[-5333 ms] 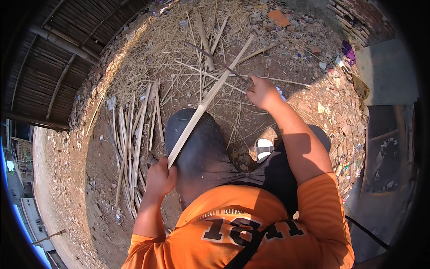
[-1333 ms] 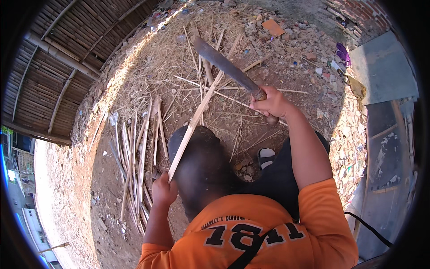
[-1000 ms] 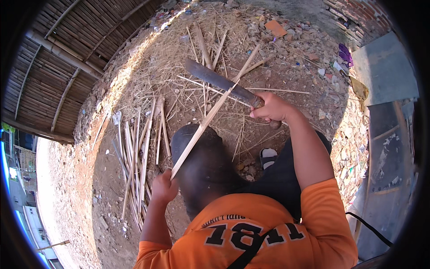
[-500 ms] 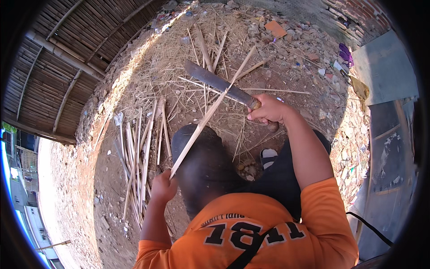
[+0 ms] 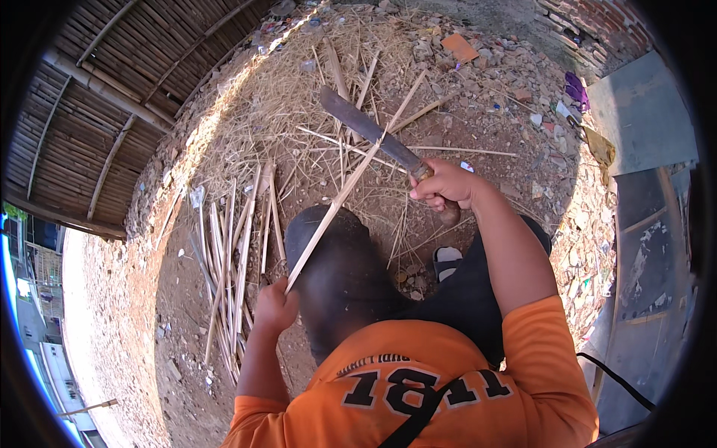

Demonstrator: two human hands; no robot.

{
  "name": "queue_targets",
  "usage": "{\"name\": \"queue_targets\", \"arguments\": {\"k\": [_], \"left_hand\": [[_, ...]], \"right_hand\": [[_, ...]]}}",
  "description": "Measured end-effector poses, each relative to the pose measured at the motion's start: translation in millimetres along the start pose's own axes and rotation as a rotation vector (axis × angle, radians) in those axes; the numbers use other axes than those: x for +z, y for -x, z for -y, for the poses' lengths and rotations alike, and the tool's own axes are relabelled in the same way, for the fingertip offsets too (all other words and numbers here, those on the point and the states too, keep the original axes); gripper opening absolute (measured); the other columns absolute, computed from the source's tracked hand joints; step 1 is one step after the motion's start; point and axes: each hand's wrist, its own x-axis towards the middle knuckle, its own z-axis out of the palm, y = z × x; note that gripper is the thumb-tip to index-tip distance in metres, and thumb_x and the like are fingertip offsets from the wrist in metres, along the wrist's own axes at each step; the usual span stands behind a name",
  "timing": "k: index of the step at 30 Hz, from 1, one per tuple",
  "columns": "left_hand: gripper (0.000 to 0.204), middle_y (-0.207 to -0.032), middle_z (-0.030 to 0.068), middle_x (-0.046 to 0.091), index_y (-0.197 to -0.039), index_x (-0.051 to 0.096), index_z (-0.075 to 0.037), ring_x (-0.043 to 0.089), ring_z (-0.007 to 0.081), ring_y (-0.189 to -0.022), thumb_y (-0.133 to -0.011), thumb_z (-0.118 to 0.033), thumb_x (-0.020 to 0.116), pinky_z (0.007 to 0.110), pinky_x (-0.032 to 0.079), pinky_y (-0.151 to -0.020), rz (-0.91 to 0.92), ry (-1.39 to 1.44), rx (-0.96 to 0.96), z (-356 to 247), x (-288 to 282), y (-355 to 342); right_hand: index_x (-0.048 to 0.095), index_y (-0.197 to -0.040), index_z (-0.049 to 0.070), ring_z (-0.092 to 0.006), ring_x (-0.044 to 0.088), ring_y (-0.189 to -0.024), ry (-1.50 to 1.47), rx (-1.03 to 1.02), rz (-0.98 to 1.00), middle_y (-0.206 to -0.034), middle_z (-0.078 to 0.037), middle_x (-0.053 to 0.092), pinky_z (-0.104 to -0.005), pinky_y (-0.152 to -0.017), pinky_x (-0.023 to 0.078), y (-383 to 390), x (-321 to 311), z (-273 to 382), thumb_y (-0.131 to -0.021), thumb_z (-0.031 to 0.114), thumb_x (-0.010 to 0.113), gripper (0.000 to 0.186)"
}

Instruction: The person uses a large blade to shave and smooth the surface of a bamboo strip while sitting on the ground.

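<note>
My left hand [image 5: 275, 307] is closed round the lower end of a long, pale bamboo strip [image 5: 334, 211]. The strip slants up and away to the right, passing over my left knee. My right hand [image 5: 442, 184] grips the wooden handle of a machete [image 5: 366, 127], its rounded butt showing below the fingers. The dark, broad blade points up to the left and crosses the strip near its upper part, where the wood looks notched or splintered. Whether the edge is sunk into the strip I cannot tell.
A heap of split bamboo strips [image 5: 237, 261] lies left of my left leg. More bamboo pieces [image 5: 337, 71] and straw-like shavings [image 5: 261, 112] are strewn ahead. A woven bamboo wall [image 5: 82, 112] stands far left, grey sheets [image 5: 642, 112] on the right. Rubble [image 5: 515, 89] covers the far-right ground.
The machete has shifted slightly right and its blade has turned a little steeper. Its handle butt shows more below my right hand. The strip stays in my left hand, nearly unmoved.
</note>
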Motion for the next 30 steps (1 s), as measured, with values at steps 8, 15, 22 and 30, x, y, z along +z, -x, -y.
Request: {"name": "queue_targets", "arguments": {"k": [8,15,22,30], "left_hand": [[0.020,-0.066,0.0288,0.058,-0.075,0.055,0.002,0.059,0.0506,-0.069,-0.079,-0.018,0.055,0.055,0.047,-0.064,-0.005,-0.039,-0.068,-8,-1,3],[0.022,-0.070,0.0314,0.059,-0.075,0.054,0.002,0.059,0.0523,-0.073,-0.079,-0.019,0.053,0.057,0.047,-0.068,0.013,-0.024,-0.072,-2,-1,2],[0.022,-0.071,0.0333,0.057,-0.075,0.052,0.003,0.058,0.0534,-0.075,-0.080,-0.019,0.053,0.057,0.046,-0.069,0.051,-0.029,-0.039,-6,-11,0],[0.025,-0.072,0.0323,0.058,-0.077,0.055,0.003,0.059,0.0520,-0.076,-0.081,-0.021,0.056,0.056,0.046,-0.069,0.089,-0.062,-0.076,-6,-19,-2]], "right_hand": [[0.053,-0.126,0.000,-0.0174,0.056,-0.052,0.702,-0.285,-0.565,-0.072,-0.010,0.061,-0.0368,-0.052,0.044,-16,31,-8,-0.083,0.015,0.071,0.049],[0.047,-0.090,0.012,-0.0057,0.042,-0.048,-0.169,-0.047,0.072,-0.063,0.003,0.046,-0.0271,-0.046,0.036,-6,20,-1,-0.087,0.002,0.065,0.021],[0.049,-0.092,0.012,-0.0060,0.041,-0.048,-0.267,0.030,0.158,-0.062,0.003,0.043,-0.0257,-0.046,0.035,-9,5,-10,-0.087,0.002,0.065,0.020],[0.051,-0.093,0.013,-0.0029,0.042,-0.047,-0.344,0.110,0.259,-0.063,0.006,0.044,-0.0245,-0.046,0.035,-11,-8,-20,-0.088,0.005,0.067,0.018]]}}
